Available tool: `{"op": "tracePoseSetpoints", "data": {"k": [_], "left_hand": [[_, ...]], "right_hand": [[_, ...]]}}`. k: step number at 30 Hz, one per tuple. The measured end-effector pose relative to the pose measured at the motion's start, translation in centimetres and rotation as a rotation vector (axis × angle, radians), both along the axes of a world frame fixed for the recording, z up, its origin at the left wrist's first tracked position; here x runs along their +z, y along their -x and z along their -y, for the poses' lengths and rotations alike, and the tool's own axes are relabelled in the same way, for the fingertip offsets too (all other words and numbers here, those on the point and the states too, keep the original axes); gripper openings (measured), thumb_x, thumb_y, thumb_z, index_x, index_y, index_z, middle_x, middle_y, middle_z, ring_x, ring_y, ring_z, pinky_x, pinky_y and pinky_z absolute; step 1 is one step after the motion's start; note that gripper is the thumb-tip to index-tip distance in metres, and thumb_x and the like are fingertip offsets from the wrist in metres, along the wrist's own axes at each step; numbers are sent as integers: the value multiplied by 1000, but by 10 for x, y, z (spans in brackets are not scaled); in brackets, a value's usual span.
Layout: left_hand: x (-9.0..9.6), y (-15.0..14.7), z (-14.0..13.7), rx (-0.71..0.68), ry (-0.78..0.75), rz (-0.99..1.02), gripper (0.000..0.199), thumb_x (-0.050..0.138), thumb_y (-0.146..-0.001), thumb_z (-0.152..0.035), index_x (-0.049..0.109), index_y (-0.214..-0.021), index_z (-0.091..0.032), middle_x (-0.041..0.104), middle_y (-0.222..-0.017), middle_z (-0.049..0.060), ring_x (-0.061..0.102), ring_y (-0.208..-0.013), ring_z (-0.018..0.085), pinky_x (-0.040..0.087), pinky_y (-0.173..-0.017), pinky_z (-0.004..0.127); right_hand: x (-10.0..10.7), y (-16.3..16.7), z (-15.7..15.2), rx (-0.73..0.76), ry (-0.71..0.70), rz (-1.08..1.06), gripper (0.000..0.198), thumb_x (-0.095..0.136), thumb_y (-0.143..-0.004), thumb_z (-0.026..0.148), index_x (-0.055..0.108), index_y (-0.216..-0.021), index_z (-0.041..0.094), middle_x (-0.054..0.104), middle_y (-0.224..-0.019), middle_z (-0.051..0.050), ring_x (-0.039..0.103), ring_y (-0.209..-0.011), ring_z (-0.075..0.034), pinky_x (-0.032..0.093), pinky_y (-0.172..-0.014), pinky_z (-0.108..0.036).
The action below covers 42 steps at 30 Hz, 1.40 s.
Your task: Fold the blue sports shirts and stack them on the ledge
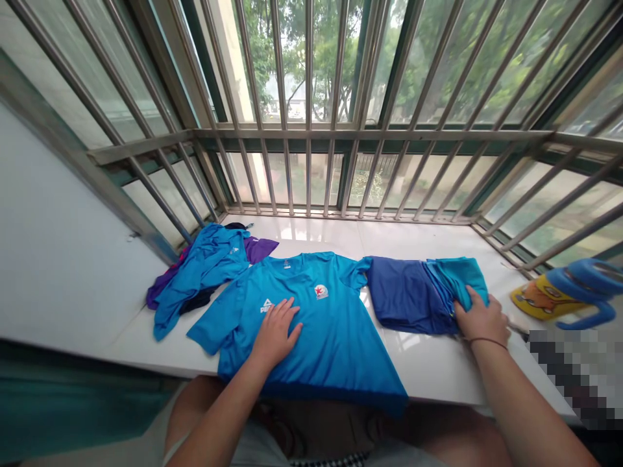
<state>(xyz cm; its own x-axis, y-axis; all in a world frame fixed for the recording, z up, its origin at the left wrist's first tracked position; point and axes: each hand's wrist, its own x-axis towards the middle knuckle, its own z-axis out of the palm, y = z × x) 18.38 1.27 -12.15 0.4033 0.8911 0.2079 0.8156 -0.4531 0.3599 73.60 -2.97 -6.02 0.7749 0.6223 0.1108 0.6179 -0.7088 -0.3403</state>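
A blue short-sleeved T-shirt (pixel 302 337) lies spread out on the white sill, with a white logo and a round red-star badge on its chest. Its lower hem hangs over the front edge. My left hand (pixel 278 332) rests flat on the shirt, fingers stretched out just beside the white logo. To the right is a dark blue folded garment (pixel 403 295), touching the shirt's sleeve. A teal folded garment (pixel 460 272) lies at its right end. My right hand (pixel 481 319) grips the teal garment's right edge, its fingertips partly hidden by the cloth.
A rumpled heap of blue and purple clothes (pixel 209 266) lies at the left against the wall. Beyond the right hand stands a blue and yellow bottle (pixel 559 295) with a handle. Metal bars (pixel 309 97) close off the windows behind the white sill (pixel 331 230).
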Motion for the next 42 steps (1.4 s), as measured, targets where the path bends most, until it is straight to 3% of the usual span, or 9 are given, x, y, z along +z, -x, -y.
{"op": "tracePoseSetpoints", "data": {"k": [5,12,19,26,31,34,36,38,42], "left_hand": [[1,0,0,0,-2,0,41,57,-108,-41,64,-146,-29,53,-169,6,47,-158,31,33,-133,59],[-1,-1,0,3,-31,26,40,58,-106,-40,66,-144,-29,56,-166,7,50,-155,31,35,-132,59],[1,-1,0,5,-14,16,40,59,-106,-41,66,-144,-28,55,-167,7,49,-156,33,36,-131,61],[2,-1,0,6,-14,29,40,58,-107,-40,65,-144,-29,55,-167,6,50,-156,31,36,-132,60],[2,-1,0,13,-11,36,40,59,-106,-40,65,-144,-28,56,-166,7,50,-155,32,36,-132,60],[1,-1,0,16,-12,42,39,59,-106,-39,66,-143,-28,56,-166,7,50,-155,31,35,-132,59],[1,-1,0,9,-16,43,39,59,-106,-39,66,-143,-28,56,-166,7,50,-155,31,35,-132,59],[1,-1,0,7,-22,40,39,58,-106,-39,66,-143,-28,56,-166,7,50,-155,30,35,-132,58],[1,-1,0,10,-20,36,39,58,-106,-39,66,-143,-28,56,-166,8,50,-155,30,35,-132,59]], "right_hand": [[2,-2,-4,40,66,48,78,42,-101,70,49,-166,27,35,-172,-26,43,-146,-59,37,-111,-79],[-8,1,-4,174,198,226,84,43,-102,73,44,-168,20,19,-181,-22,20,-162,-51,26,-120,-76],[-2,4,-23,151,204,193,77,42,-105,69,43,-169,26,20,-181,-19,28,-158,-52,26,-121,-75],[2,-23,-35,75,202,178,76,39,-105,65,43,-169,24,22,-180,-21,27,-157,-51,26,-119,-73],[7,-19,-42,57,146,256,77,43,-105,57,44,-166,10,29,-175,-27,23,-160,-52,26,-122,-72],[8,7,-49,260,61,314,74,41,-106,50,46,-162,1,47,-161,-34,42,-151,-48,36,-121,-64],[5,25,-55,347,122,226,72,39,-106,51,53,-155,0,62,-144,-35,60,-135,-46,45,-115,-61],[-1,39,-64,278,237,126,75,39,-106,59,59,-148,-1,67,-134,-36,67,-124,-48,51,-108,-60],[-12,47,-82,120,370,13,80,42,-105,65,62,-141,-3,66,-134,-38,70,-125,-47,56,-101,-56]]}}
